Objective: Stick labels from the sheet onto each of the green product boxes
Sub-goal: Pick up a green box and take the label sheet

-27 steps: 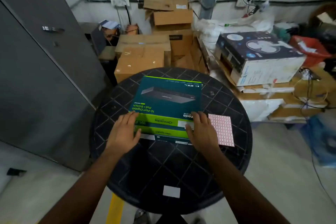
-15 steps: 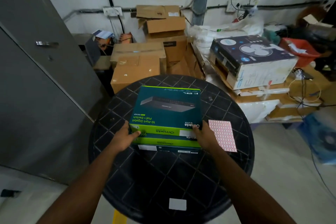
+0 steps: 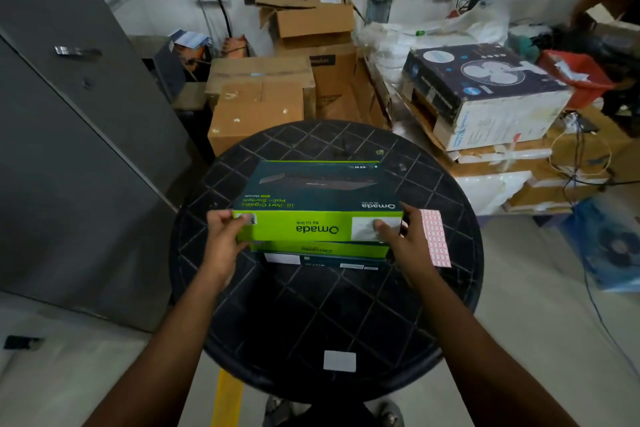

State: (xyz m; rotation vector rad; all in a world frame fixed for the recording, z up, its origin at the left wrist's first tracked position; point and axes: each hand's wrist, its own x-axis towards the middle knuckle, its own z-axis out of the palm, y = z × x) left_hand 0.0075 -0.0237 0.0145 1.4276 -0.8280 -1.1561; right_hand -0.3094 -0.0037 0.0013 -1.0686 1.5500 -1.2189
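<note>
The top green box [image 3: 317, 199] sits on a stack of at least two more boxes on the round black table [image 3: 325, 308], and its near edge looks raised a little off the lower box [image 3: 320, 249] beneath it, though how far it is lifted is hard to tell. Its long axis runs left to right, straight across between the two hands, with the bright green side panel facing the person.

The left hand [image 3: 223, 239] grips the box's left near corner, thumb on the green side panel and fingers curled round the end. The right hand [image 3: 401, 241] grips the right near corner in the same way, thumb pressed on the white patch of the side panel, fingers wrapped behind the end. Both hands are narrowly closed on the box, and neither holds a label.

The label sheet [image 3: 437, 238], pink and gridded, lies flat on the table just to the outer side of the right hand, partly hidden by its fingers. It is far closer to the right hand than to the left, so the right is probably the one to peel a label once the box is set where the person wants it.

A small white rectangle [image 3: 339, 360] lies on the table's near rim, well back toward the person from both hands.
</note>
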